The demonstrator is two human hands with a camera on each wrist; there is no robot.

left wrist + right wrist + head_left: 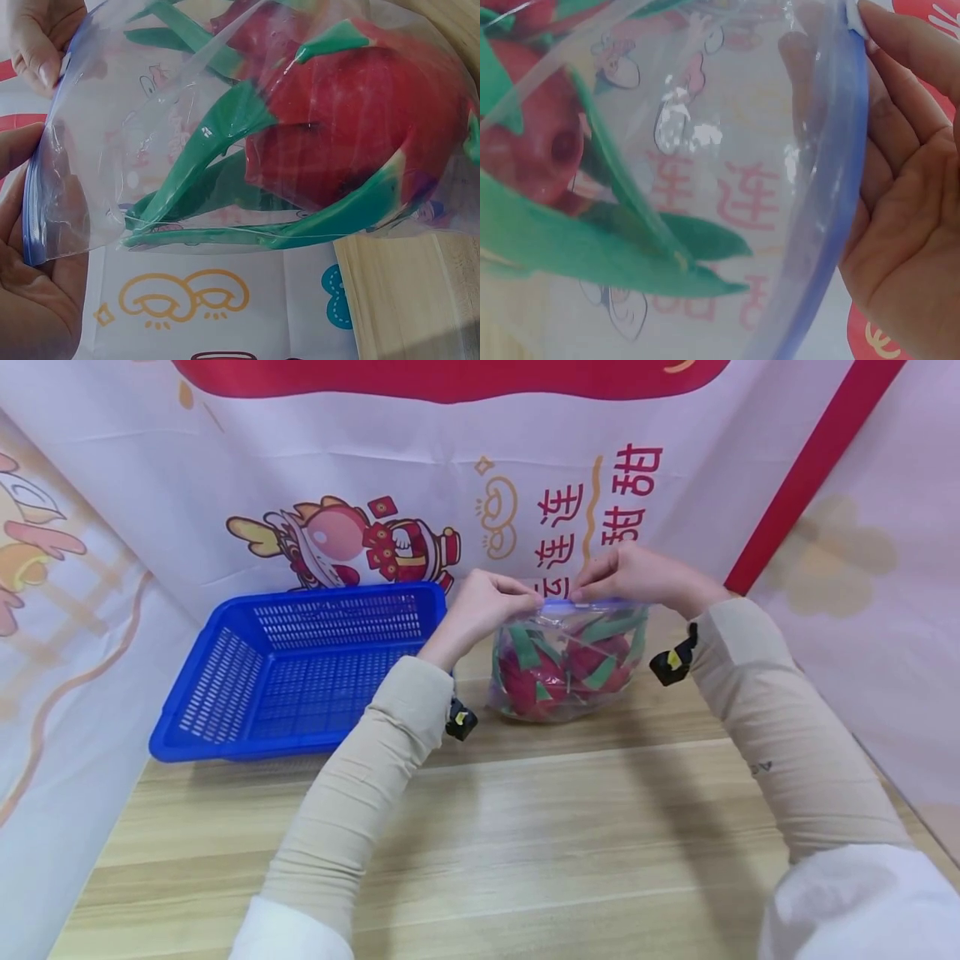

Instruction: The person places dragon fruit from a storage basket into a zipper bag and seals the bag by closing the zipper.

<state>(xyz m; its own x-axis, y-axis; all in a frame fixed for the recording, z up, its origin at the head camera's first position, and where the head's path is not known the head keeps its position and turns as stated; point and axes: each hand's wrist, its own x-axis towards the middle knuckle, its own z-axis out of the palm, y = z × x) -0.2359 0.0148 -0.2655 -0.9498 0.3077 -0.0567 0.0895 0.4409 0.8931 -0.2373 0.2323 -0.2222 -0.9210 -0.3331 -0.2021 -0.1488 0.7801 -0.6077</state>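
A clear zip bag with a blue-violet zip strip along its top stands on the table. Inside are red dragon fruits with green, leaf-like scales. My left hand pinches the zip strip near its left part, thumb and fingers on either side of the edge. Close beside it, my right hand pinches the same strip. In the right wrist view, a small white slider shows at the right thumb tip. Some fingers of the right hand show blurred through the plastic.
To the left of the bag, a blue perforated basket stands on the wooden table. Behind both hangs a printed white cloth with red characters and cartoon figures. Another printed cloth borders the left side.
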